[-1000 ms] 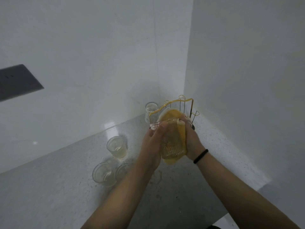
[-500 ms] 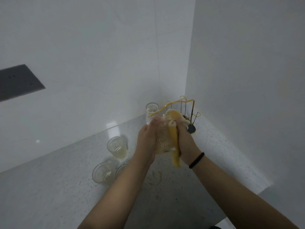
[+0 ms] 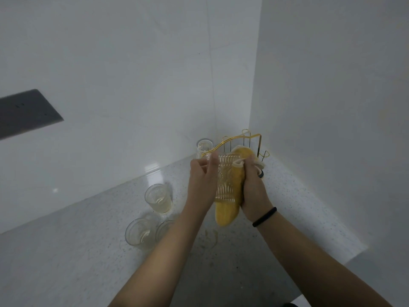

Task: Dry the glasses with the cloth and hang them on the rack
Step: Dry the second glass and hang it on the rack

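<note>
A ribbed clear glass [image 3: 224, 180] is held up between both hands in front of the gold wire rack [image 3: 243, 141]. My left hand [image 3: 202, 182] grips its left side, fingers curled round the wall. My right hand [image 3: 254, 187] holds the yellow cloth [image 3: 232, 191] against the glass's right side; the cloth's end hangs below the glass. One ribbed glass [image 3: 203, 148] stands upside down at the rack's left end. Three more glasses [image 3: 158, 198] [image 3: 138, 233] [image 3: 164, 229] stand upright on the counter to the left.
The speckled grey counter [image 3: 66, 251] runs into a corner of white walls, with the rack in that corner. A dark panel [image 3: 24, 113] sits on the left wall. A wet ring [image 3: 210, 238] marks the counter below the hands. The counter edge is at lower right.
Both hands turned the glass and shifted the cloth: it covered the front of the glass, then bunched along the right side, where it now lies flatter. The hands rose slightly.
</note>
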`<state>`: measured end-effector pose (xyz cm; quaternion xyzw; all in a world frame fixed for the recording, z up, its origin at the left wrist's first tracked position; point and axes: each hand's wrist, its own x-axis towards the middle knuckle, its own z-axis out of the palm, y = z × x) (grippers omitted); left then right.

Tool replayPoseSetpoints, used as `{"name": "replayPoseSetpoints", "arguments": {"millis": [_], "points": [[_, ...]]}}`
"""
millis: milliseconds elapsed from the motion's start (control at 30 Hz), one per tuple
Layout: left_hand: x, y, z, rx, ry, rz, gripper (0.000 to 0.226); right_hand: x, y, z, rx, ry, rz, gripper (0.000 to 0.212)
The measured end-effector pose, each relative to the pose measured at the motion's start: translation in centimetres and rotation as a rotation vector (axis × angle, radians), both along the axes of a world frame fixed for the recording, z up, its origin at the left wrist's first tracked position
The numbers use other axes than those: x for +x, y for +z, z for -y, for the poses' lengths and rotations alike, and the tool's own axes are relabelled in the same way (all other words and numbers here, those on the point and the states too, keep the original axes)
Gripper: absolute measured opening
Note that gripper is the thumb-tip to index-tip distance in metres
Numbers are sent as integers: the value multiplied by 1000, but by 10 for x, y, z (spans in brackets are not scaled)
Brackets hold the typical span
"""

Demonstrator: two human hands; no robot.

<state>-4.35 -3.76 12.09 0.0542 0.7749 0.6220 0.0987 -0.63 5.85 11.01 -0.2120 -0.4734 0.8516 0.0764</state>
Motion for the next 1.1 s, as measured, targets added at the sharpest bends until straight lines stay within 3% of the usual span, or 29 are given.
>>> {"name": "replayPoseSetpoints", "arguments": {"millis": [100,267,433,533,667,767,933,1100], "points": [[8,0,-2,24,-35,14,82,1,-8,4,33,4,-42,52],[15,-3,-6,236,-115,54,79,-4,0,-14,-115,76,-69,65],[0,2,-6,99,-25,-49,60,1,-1,-9,-88,25,-16,67],[-2,2,-8,1,64,-66,45,3,-2,-2,8,-27,-39,57],[15,2,-19,39,36,-62,76,-1,0,3,151,-61,-37,48],[17,3,-16,117,30,-20,86,-2,1,-8,65,-18,-64,56],[15,4,-13,170,-82,16,62,-3,5,-18,-66,93,-74,66],[4,7,-14,-18,87,-85,69,2,-3,-5,-1,6,-79,56]]}}
